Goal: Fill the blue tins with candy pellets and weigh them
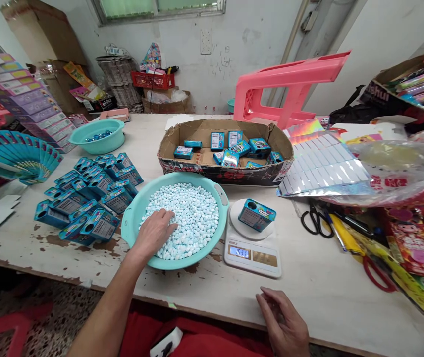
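Note:
My left hand (155,232) rests in a turquoise basin (127,223) of small pale blue and white candies (189,213). Its fingers are curled together and pressed into them, fingertips partly hidden. Near the table's front edge, my right hand (284,320) is held loosely curved, thumb apart from the fingers, nothing seen in it. Between the hands and farther back, a white kitchen scale (252,258) carries one blue printed box (257,214); its lit display seems to read 153.1. Left of the basin, several similar blue boxes (93,188) stand in a cluster, some with dark round openings.
Behind the basin, a cut-down cardboard box (197,171) holds several blue boxes. A smaller turquoise basin (96,141) contains shiny blue pieces. To the right are silvery sticker sheets (319,168), black scissors (316,221), a yellow cutter (347,238) and a pink stool (290,79).

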